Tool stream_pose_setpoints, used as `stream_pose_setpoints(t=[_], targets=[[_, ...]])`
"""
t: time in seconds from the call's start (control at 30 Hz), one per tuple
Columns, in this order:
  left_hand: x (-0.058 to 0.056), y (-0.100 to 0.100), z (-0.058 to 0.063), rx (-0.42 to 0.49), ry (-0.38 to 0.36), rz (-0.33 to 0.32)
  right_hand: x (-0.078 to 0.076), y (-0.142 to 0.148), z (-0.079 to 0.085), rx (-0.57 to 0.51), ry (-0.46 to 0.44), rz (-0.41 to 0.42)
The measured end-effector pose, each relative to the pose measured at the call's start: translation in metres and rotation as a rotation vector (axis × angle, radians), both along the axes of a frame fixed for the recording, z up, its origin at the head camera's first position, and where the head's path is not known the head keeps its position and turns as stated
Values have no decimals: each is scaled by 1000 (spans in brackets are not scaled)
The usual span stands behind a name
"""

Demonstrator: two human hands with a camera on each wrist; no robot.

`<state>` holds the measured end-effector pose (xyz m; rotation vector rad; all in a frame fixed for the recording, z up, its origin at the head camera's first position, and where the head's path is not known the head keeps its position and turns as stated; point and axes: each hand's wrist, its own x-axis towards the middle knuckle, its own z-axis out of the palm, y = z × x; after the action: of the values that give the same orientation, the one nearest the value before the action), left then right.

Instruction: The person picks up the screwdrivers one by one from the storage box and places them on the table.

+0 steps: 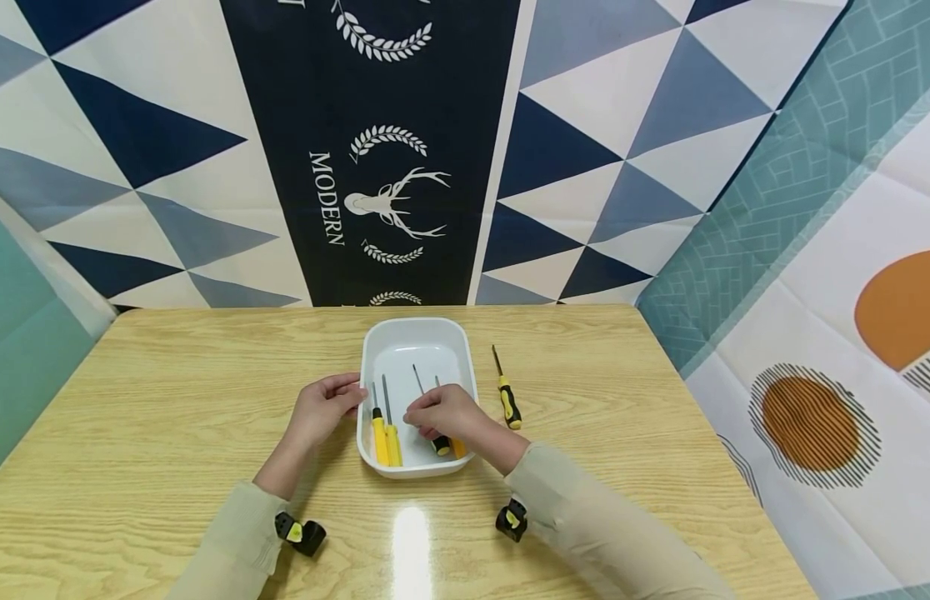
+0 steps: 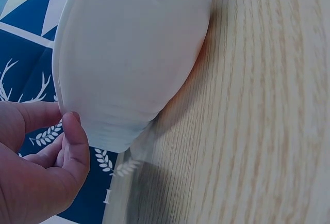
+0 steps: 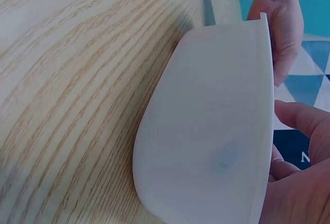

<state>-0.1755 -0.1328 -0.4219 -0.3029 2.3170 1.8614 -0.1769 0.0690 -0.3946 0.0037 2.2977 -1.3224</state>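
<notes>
A white plastic tray (image 1: 414, 472) stands on the table, holding several screwdrivers. My left hand (image 1: 324, 410) pinches its left rim between thumb and forefinger, as the left wrist view shows at the tray's wall (image 2: 134, 53). Inside the tray's right half, my right hand (image 1: 453, 414) reaches over a black-handled screwdriver (image 1: 440, 446) and an orange-handled screwdriver (image 1: 458, 449), covering their middles. Its fingers are bent; I cannot tell whether they grip anything. Two yellow-handled screwdrivers, one (image 1: 380, 440) beside the other (image 1: 393, 446), lie along the left side, tips away from me.
To the right of the tray, a black-and-yellow screwdriver (image 1: 510, 404) lies on the wooden table (image 1: 210, 367). Patterned cloth (image 1: 570, 167) hangs behind the table's far edge. Each wrist wears a small black camera, one on the left (image 1: 303, 533) and one on the right (image 1: 512, 520).
</notes>
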Motion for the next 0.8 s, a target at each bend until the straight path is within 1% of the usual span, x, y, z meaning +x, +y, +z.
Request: stream_pose_setpoints(t=[0.3, 0.6, 0.8], targets=[[0, 0, 0, -10, -13, -3, 3, -7, 3, 40, -30, -5], [0, 0, -1, -5, -11, -5, 4, -9, -1, 21, -53, -14], [0, 0, 0, -2, -7, -8, 5, -10, -1, 13, -50, -7]])
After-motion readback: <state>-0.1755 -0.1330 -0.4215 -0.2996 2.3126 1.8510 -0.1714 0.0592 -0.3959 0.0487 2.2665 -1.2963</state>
